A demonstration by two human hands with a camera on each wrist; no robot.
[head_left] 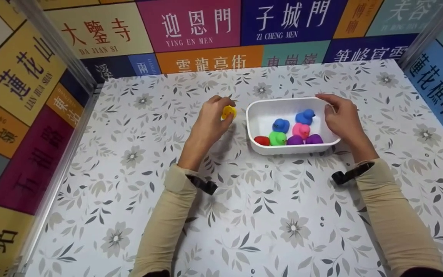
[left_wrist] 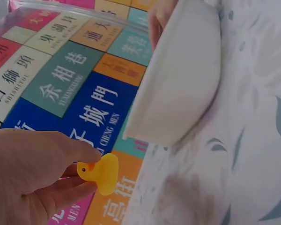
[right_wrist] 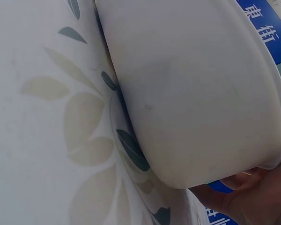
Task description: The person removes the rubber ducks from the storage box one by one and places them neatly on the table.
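My left hand (head_left: 210,117) pinches a small yellow rubber duck (left_wrist: 104,174) between thumb and fingers, held above the table to the left of a white plastic tub (head_left: 294,151). In the left wrist view the duck's orange beak and dark eye show. My right hand (head_left: 343,117) grips the tub's right end at the rim; part of its fingers is hidden behind the wall in the right wrist view. Inside the tub lie blue ducks (head_left: 305,116), a pink duck (head_left: 301,131), a green duck (head_left: 277,139), purple ones (head_left: 295,141) and a red one (head_left: 261,141).
The tub stands on a table (head_left: 244,215) covered with a white leaf-and-flower cloth. Panels with large printed characters (head_left: 190,25) border the back and both sides. A black strap (head_left: 202,184) sits around each beige sleeve.
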